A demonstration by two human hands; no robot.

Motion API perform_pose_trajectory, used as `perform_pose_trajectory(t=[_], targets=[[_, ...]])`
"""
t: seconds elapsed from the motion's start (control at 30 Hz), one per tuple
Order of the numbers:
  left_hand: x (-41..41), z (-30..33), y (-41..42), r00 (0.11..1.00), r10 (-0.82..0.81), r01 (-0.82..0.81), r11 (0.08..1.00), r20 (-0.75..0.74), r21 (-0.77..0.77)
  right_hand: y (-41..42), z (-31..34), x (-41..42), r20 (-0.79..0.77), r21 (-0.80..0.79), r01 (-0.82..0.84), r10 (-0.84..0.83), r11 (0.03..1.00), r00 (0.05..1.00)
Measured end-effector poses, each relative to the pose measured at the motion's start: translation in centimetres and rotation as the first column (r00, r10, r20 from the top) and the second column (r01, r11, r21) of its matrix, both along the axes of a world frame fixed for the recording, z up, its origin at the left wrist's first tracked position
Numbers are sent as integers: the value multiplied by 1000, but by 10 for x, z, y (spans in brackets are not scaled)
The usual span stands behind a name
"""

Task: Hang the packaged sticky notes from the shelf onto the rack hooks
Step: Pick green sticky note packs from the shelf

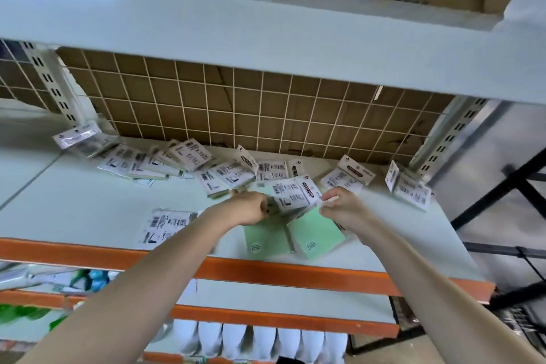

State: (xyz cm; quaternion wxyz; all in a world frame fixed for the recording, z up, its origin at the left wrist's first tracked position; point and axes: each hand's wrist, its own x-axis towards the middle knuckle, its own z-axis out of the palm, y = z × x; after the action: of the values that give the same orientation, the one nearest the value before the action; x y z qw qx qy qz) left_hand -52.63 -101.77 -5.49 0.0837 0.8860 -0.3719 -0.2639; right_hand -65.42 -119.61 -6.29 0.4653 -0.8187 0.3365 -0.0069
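Both hands — left hand (251, 206), right hand (339, 206) — pinch a bunch of sticky-note packs (295, 196) above the shelf (88, 201), near middle. Square the header holes first; no rack hook in view.

Bare shelf top (74, 201) front-left, open for a hand to pass. Packs of sticky notes (189, 156) scattered along the back edge against the wire grid (236, 103), blocking reach there. One loose pack (165, 226) near the front edge. Upper shelf (266, 32) overhangs, capping headroom. Slotted uprights (53, 83) box in both sides.
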Motion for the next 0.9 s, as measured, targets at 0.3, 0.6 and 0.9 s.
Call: perform_pose_trajectory(t=[0.3,0.6,0.9], targets=[[2,-11,6,995,3,-16,991,-98,-135,5,2,17,-120,-10,-136,133,991,984],[4,-6,7,975,136,-190,924,-178,-331,10,11,14,-76,-14,-175,174,984,982],[-3,12,4,945,96,-260,804,-314,-536,4,25,-7,149,-28,-45,48,999,988]])
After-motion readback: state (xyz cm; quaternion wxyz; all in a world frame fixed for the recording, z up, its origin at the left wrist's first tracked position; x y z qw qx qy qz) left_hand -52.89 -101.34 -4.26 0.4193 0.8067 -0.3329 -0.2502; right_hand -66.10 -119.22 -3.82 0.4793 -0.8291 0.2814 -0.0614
